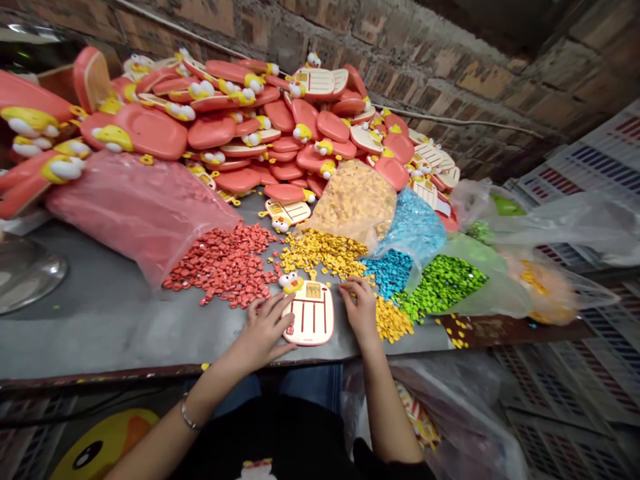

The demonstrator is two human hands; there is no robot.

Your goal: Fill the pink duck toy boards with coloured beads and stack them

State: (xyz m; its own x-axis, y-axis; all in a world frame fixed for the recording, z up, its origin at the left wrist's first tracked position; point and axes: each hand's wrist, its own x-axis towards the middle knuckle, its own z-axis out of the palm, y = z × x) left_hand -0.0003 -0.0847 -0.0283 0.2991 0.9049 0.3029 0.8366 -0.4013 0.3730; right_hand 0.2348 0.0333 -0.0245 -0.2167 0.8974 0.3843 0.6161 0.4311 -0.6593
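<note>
A cream toy board with red slots and a yellow duck-like head with bulging white eyes lies flat on the grey table before me. My left hand rests at its left edge, fingers apart and touching the board. Just right of the board, my right hand has thumb and fingertips drawn together in a pinch; whatever is between them is too small to make out. Small red pieces lie spread beyond my left hand. Yellow pieces lie behind the board, and another yellow heap sits beside my right wrist.
Many red-backed duck boards are piled against the brick wall. Bags spill blue pieces and green pieces on the right; a pink bag lies left. A metal dish stands at the left edge.
</note>
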